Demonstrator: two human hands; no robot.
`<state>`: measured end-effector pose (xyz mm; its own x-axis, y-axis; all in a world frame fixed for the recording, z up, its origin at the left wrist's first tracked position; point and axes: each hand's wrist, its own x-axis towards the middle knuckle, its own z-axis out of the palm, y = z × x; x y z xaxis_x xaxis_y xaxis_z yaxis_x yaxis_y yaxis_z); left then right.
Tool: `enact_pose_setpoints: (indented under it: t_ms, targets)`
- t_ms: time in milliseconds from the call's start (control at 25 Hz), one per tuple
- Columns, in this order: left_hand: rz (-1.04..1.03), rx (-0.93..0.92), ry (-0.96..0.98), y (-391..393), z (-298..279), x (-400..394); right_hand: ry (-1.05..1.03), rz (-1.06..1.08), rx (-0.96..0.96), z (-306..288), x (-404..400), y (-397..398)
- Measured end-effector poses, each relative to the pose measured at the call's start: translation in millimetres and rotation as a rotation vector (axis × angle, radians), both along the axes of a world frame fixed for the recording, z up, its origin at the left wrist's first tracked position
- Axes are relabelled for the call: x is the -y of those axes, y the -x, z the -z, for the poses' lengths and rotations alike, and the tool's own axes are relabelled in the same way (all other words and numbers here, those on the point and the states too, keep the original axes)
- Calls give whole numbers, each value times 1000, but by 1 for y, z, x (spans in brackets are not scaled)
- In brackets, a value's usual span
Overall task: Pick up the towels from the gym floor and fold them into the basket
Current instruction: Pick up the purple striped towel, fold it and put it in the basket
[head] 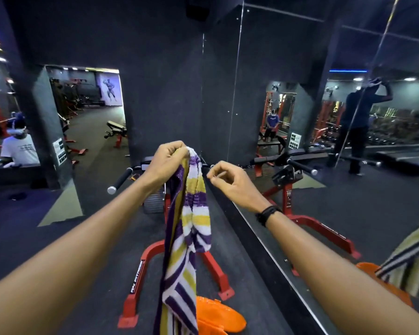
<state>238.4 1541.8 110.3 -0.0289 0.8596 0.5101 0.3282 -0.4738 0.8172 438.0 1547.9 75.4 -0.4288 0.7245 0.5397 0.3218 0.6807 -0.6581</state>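
Note:
A purple, yellow and white striped towel [186, 238] hangs in front of me at the centre of the head view. My left hand [167, 160] grips its top edge, fingers curled round the cloth. To the right of the towel's top, my right hand [228, 180] hovers with loosely curled fingers and holds nothing; a dark band sits on its wrist. An orange basket [218, 315] sits on the dark floor below, partly hidden behind the towel's lower end.
A red-framed gym machine [150, 259] with black handles stands right behind the towel. A mirror wall [324, 141] runs along the right and reflects the towel and basket. Benches and other people show in mirrors at left and right.

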Motion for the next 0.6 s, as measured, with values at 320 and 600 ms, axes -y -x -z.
enact_pose_setpoints:
  t_ms: [320,600]
  targets:
    - [-87,10,-10,8,-3,2,-228,110,425,27,10,32]
    - [-77,140,27,18,-8,11,-15,221,291,42,-2,32]
